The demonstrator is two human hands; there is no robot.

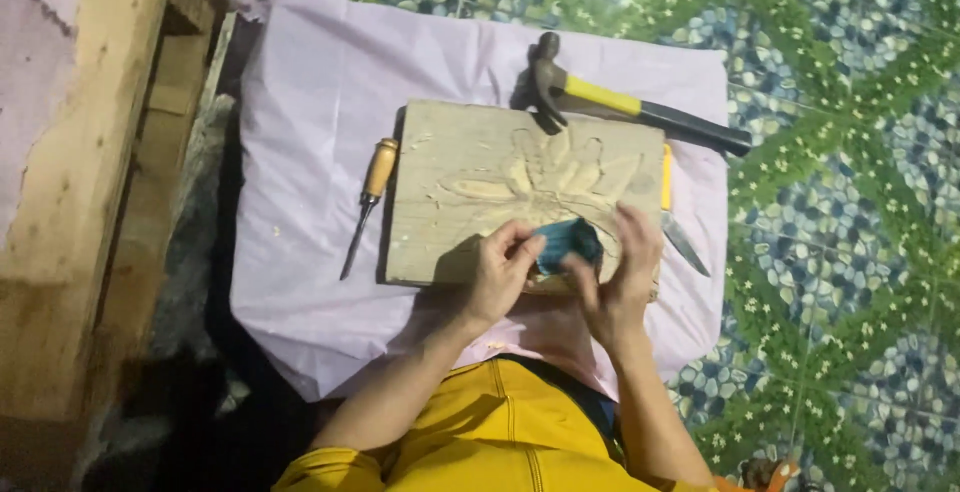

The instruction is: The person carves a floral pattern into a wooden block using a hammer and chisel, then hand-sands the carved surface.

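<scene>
Both the left hand (500, 270) and right hand (620, 277) pinch a small blue pad (568, 242), likely soft, flexible sandpaper, against the stiff carved wooden board (470, 187).

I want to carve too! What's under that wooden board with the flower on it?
A pale lilac cloth lies under the carved wooden board, spread over the patterned floor. A yellow-handled tool sticks out at its right edge. The cloth directly beneath the board is hidden.

Bare forearms, no sleeves visible; yellow garment with stitched seams; dark waistband.
</scene>
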